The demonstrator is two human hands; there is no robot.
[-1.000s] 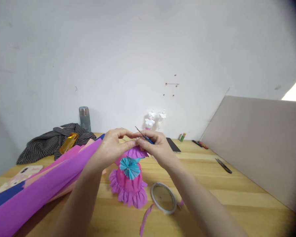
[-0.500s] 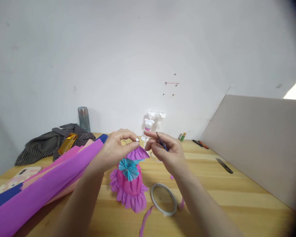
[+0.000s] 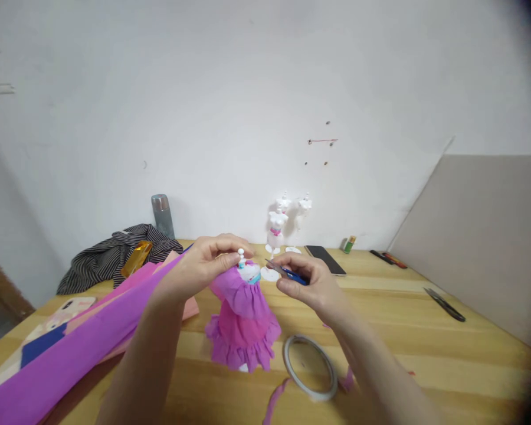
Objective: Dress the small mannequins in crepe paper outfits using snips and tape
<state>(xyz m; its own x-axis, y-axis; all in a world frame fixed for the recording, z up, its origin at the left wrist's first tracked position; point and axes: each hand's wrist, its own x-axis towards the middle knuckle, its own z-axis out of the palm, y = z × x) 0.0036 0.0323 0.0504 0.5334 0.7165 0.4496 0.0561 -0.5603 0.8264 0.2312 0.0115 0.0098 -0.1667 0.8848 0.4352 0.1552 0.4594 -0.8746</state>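
Observation:
A small white dress form [image 3: 249,271] stands on the table in a pink crepe-paper dress [image 3: 239,321] with a purple ruffled hem. A purple crepe-paper ruffle [image 3: 248,299] wraps its upper body, with a bit of blue at the neckline. My left hand [image 3: 210,260] is closed on the ruffle at the form's shoulder, beside the neck knob; its fingertips are partly hidden. Just right of the form, my right hand [image 3: 307,282] grips blue-handled scissors [image 3: 292,275], their metal tip pointing at the neckline, apart from it.
A tape roll [image 3: 310,367] and a purple paper strip [image 3: 275,401] lie in front. Crepe-paper sheets [image 3: 92,321], a striped cloth [image 3: 97,257] and a flask [image 3: 162,216] are left. Behind stand white dress forms [image 3: 278,221] and a black tablet-like slab [image 3: 325,260]. A knife [image 3: 445,304] lies right.
The dress form has turned, so its blue fan rosette no longer shows and the purple ruffle faces me. The scissors' tip now points left toward the neckline. The view has swung left.

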